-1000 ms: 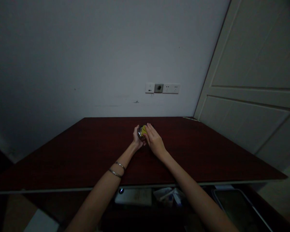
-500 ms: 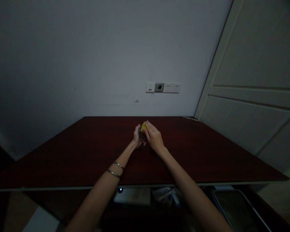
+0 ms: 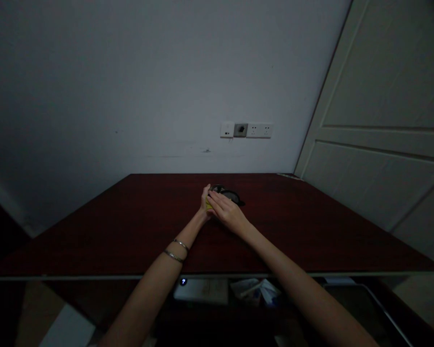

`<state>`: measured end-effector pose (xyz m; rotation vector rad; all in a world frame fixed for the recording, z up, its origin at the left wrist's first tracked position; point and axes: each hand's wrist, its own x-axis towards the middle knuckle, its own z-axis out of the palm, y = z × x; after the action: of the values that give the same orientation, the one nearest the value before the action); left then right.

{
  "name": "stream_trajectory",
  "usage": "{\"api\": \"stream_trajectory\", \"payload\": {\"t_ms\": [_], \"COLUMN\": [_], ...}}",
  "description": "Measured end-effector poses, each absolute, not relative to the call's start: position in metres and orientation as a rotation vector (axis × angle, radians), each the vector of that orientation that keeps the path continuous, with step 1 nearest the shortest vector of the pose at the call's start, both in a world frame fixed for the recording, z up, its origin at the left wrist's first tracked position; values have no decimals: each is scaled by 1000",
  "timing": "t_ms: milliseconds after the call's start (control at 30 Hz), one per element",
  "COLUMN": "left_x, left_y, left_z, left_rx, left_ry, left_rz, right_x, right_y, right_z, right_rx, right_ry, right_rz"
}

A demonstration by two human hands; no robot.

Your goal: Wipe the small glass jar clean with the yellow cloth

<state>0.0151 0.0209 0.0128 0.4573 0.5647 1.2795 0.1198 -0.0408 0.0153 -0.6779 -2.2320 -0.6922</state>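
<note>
A pair of dark glasses (image 3: pixel 230 195) lies low over the middle of the dark red table (image 3: pixel 130 226). My left hand (image 3: pixel 204 206) is closed at their left end, two bangles on its wrist. My right hand (image 3: pixel 227 213) reaches across from the right, with its fingers pressed onto a small yellow cloth (image 3: pixel 209 205) that sits between the two hands. Most of the cloth is hidden by my fingers. The room is dim, so fine detail of the glasses is hard to make out.
A white wall with a row of sockets (image 3: pixel 246 130) stands behind the table, and a pale panelled door (image 3: pixel 379 144) is on the right. Under the table's front edge sit a white box with a small light (image 3: pixel 200 290), crumpled packets (image 3: pixel 255 290) and a dark tray (image 3: pixel 361 303).
The yellow cloth, at the top between my fingers before, is now lower, against my left palm. The dark glasses now stick out to the right of my hands.
</note>
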Motion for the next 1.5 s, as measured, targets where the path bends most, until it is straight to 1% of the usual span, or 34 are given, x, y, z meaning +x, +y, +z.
{"api": "stream_trajectory", "payload": {"t_ms": [100, 400, 467, 633, 867, 1267, 1500], "left_x": [14, 17, 15, 14, 18, 20, 18], "left_y": [15, 16, 15, 8, 9, 9, 17], "left_z": [17, 16, 16, 16, 14, 14, 15], "left_rx": [527, 625, 690, 878, 995, 865, 590], "left_ry": [503, 401, 420, 527, 569, 604, 472], "left_rz": [1253, 1390, 1334, 1056, 971, 1155, 1320], "right_x": [127, 136, 137, 143, 146, 133, 129], "right_y": [-42, -48, -47, -40, -26, -33, -45], "right_z": [11, 13, 15, 23, 35, 41, 32], "right_rx": [-685, -772, -791, -899, -954, -870, -790], "right_ry": [-2201, -2109, -2078, -1974, -1984, -2109, -2212], "right_rz": [-664, -517, -462, -338, -298, -449, -473]}}
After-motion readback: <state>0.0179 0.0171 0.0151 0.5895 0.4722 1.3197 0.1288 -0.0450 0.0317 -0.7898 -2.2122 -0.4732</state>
